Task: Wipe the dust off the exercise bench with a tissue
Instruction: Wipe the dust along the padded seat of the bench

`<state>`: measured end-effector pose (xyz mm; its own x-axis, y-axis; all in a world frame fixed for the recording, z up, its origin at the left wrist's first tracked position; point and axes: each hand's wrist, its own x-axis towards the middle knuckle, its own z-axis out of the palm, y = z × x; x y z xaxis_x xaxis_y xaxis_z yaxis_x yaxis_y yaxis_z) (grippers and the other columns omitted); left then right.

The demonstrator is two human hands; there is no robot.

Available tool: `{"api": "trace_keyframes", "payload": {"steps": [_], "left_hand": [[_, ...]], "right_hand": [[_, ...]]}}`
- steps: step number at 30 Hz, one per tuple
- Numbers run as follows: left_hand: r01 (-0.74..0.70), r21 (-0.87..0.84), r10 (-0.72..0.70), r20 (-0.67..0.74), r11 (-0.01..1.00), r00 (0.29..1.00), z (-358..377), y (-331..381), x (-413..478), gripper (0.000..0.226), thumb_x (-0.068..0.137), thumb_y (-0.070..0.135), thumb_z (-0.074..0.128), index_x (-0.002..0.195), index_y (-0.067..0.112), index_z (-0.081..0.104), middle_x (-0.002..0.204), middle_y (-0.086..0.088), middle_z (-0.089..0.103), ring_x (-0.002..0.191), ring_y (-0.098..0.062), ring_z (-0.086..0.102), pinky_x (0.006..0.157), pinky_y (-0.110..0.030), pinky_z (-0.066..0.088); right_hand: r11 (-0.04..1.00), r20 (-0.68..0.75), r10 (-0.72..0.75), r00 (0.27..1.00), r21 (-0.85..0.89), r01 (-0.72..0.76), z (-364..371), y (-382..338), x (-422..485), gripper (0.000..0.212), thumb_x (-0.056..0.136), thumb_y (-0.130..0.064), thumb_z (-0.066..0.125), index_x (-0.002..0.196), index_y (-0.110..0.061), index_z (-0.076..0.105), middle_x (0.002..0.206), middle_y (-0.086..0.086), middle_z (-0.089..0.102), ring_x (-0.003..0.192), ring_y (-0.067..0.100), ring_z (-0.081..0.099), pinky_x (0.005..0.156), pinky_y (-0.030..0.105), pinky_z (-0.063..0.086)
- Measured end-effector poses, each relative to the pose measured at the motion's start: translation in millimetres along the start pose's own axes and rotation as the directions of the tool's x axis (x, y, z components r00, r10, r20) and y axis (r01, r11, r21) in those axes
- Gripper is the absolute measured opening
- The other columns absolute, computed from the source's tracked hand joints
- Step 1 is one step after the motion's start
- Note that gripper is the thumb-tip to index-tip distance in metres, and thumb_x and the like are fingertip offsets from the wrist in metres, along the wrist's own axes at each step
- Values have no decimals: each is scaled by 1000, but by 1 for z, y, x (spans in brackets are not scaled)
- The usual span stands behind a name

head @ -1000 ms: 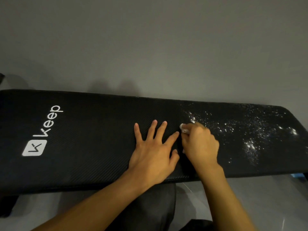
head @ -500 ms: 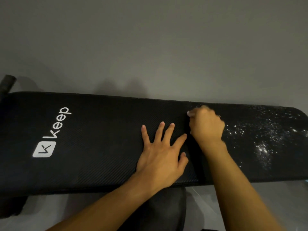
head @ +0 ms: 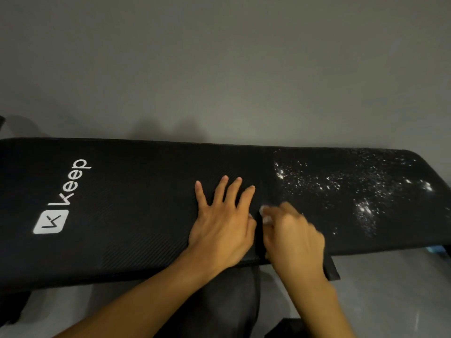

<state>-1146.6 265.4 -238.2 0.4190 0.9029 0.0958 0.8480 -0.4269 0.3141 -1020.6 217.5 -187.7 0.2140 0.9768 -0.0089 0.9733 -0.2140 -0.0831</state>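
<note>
The left hand (head: 219,225) lay flat on the counter (head: 122,215), fingers spread; the right hand (head: 292,237), blurred, pinched a tissue (head: 264,214) beside the dust (head: 361,191).

1 black bench (head: 136,215) spans the scene, bearing 1 white logo (head: 61,198) at its left end. 2 hands rest on it: 1 left (head: 219,228), 1 right (head: 292,237). 1 tissue (head: 264,214) shows, 1 dusty patch (head: 353,189) at right.
</note>
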Motion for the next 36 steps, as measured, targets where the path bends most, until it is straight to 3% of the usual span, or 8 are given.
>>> {"api": "trace_keyframes", "payload": {"steps": [4,6,10,16,21,24,31,36], "left_hand": [[-9,-4,9,15,1000,1000,-2,1,-2,56,97,44,29,152,32,34,168,-9,17,157,-31,4,118,-74,1],[-23,-16,23,20,1000,1000,-5,1,-2,56,97,45,25,151,34,35,169,-9,13,157,-31,1,118,-74,-1],[-101,-32,102,23,994,995,-6,4,-2,50,97,40,35,146,35,48,162,-4,32,155,-29,16,119,-73,4],[-114,-21,114,26,993,993,-6,7,-3,45,102,38,43,146,38,49,158,2,39,152,-23,24,122,-67,9],[-112,-35,113,19,993,993,-5,7,-3,46,102,40,37,147,40,47,160,2,36,153,-22,20,122,-66,6],[-112,-43,112,11,993,994,-4,5,-2,44,103,43,38,145,40,48,160,1,36,153,-23,21,122,-66,6],[-233,-17,232,-7,972,973,-3,5,-9,47,96,44,33,128,36,67,151,-4,51,146,-26,37,116,-71,23],[-175,10,173,92,985,981,-4,7,-7,49,104,50,32,152,48,34,169,-1,16,157,-27,3,121,-68,2]], "right_hand": [[1000,-76,13,997,22,-11,9,0,20,28,101,-32,46,126,-35,59,116,-3,54,95,30,66,64,34,38],[997,-132,-31,991,68,40,11,3,0,24,99,-31,49,120,-33,61,104,-5,55,82,26,67,57,31,34],[991,-142,-43,989,117,59,20,16,-59,23,90,-32,65,113,-38,64,87,-10,52,56,18,61,44,27,31],[990,-199,91,976,125,-67,24,26,-16,29,97,-30,56,125,-38,64,103,-6,55,81,27,66,58,32,38],[981,-230,10,973,193,36,30,27,-55,29,91,-29,64,120,-34,64,91,-8,53,64,20,62,44,33,43],[986,-233,26,972,163,13,34,43,-65,30,86,-26,73,115,-35,68,86,-10,51,56,17,59,40,28,37],[995,-246,55,968,93,-33,24,44,-10,27,97,-23,58,121,-32,66,98,-3,53,74,26,64,51,31,38],[992,-172,33,985,128,-11,20,46,-67,27,96,-33,57,121,-40,63,97,-10,55,72,22,66,51,35,49]]}}
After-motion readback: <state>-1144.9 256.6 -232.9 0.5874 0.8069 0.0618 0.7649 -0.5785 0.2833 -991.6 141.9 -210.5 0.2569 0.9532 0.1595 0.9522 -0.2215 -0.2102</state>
